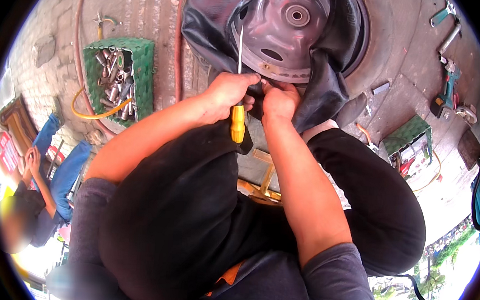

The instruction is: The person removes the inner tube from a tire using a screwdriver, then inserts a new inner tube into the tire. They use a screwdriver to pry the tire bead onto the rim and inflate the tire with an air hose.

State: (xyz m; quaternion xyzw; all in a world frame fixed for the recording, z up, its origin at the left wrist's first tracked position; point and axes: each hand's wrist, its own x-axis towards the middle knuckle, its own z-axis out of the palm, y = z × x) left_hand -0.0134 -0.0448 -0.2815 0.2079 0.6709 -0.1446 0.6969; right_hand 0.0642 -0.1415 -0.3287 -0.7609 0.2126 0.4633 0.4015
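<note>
My left hand (228,93) is closed around a screwdriver (237,125); its yellow handle hangs below the fingers and its metal shaft points up over the wheel. My right hand (280,100) is beside it, fingers pinched on the edge of a limp black inner tube (332,87). The thumbs of both hands nearly meet at the tube, and the bit between them is hidden by fingers. Behind the hands, a grey steel wheel rim (283,34) lies flat with its round hub hole showing. The tube drapes over the rim's left and right sides.
At left, a green woven basket (145,83) holds sockets and tools; pliers (101,26) lie above it. A cordless power tool (448,91) and a second green basket (408,135) are at right. A red hose (179,47) crosses the ground. Another person (33,203) sits at far left.
</note>
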